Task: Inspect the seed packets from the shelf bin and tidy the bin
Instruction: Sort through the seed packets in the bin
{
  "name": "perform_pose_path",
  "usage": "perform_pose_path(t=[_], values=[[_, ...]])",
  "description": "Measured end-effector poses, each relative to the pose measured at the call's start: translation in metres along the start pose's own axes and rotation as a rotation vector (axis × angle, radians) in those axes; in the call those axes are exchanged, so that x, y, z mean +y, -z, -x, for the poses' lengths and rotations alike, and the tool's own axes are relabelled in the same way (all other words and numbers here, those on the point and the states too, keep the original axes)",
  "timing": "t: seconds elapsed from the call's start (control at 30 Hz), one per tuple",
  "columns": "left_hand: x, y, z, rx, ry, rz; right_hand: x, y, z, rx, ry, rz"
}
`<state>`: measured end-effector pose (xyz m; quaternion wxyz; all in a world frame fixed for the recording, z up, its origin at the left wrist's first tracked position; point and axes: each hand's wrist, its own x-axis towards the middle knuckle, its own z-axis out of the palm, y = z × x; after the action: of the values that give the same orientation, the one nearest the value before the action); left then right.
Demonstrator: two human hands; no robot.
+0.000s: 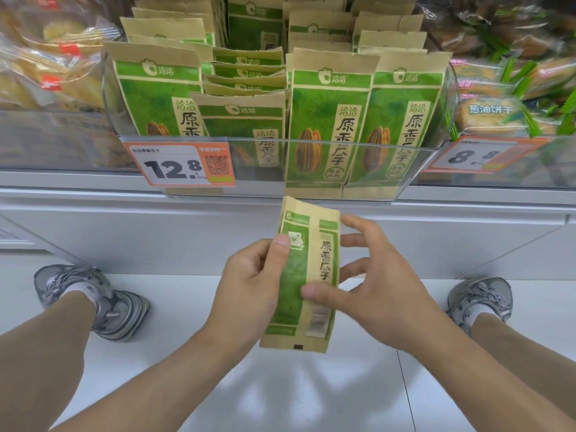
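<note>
The head view looks down past two bare forearms to a green and tan seed packet [304, 275] held upright in the air, below the front edge of the shelf bin [358, 145]. The left hand [249, 285] grips the packet along its left side, thumb pressed on the front near the top and fingers curled behind it. The right hand [371, 282] is at the packet's right edge, its thumb touching the lower front while the fingers spread loosely, slightly bent, just beside the right side; whether they touch the back cannot be told. Under the hands lie a white floor [299, 400] and the person's grey sneakers, the left sneaker [103, 304] and the right sneaker [480, 302] well apart. Farther on, the clear plastic bin stands on the shelf, filled with matching packets [330, 120] standing upright in rows; those in the middle row sit lower than their neighbours. An orange price tag [177, 165] reading 12.8 hangs at the bin's front left corner. Bagged baked goods [46, 67] fill the neighbouring bin on the left, biscuit packs [498, 110] the one on the right.
</note>
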<state>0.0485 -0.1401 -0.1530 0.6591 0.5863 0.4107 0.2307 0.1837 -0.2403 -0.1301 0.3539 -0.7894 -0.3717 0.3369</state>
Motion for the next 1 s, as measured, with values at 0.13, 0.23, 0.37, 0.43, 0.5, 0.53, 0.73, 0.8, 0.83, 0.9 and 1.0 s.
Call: perform_pose_path(t=[0.13, 0.23, 0.37, 0.43, 0.5, 0.53, 0.73, 0.8, 0.83, 0.9, 1.0], values=[[-0.002, 0.002, 0.0, 0.038, -0.016, -0.069, 0.003, 0.004, -0.008, 0.046, -0.016, -0.175], [-0.005, 0.004, 0.0, -0.021, -0.006, -0.076, 0.004, 0.0, -0.008, 0.086, 0.014, -0.233], [-0.001, 0.008, -0.001, -0.158, 0.047, -0.068, 0.004, 0.0, -0.009, 0.151, 0.026, -0.291], [0.004, 0.009, 0.0, -0.2, 0.075, -0.048, 0.002, 0.001, -0.01, 0.156, 0.004, -0.331], [0.006, 0.011, 0.0, -0.2, 0.082, -0.039, 0.0, 0.002, -0.011, 0.1, -0.03, -0.375], [0.006, 0.012, 0.0, -0.181, 0.083, -0.037, 0.0, 0.003, -0.011, 0.04, -0.052, -0.377], [0.004, 0.018, -0.003, -0.065, 0.13, -0.006, 0.0, 0.007, -0.002, -0.369, -0.132, -0.382], [0.005, 0.017, -0.003, -0.061, 0.143, -0.004, 0.001, 0.01, -0.002, -0.391, -0.119, -0.396], [0.005, 0.017, -0.002, -0.053, 0.146, -0.017, 0.001, 0.012, -0.002, -0.395, -0.115, -0.393], [0.002, 0.017, -0.003, 0.009, 0.103, -0.101, 0.001, 0.014, -0.003, -0.373, -0.112, -0.389], [0.0, 0.018, -0.004, 0.128, -0.058, -0.382, 0.0, 0.011, -0.001, -0.265, -0.094, -0.347]])
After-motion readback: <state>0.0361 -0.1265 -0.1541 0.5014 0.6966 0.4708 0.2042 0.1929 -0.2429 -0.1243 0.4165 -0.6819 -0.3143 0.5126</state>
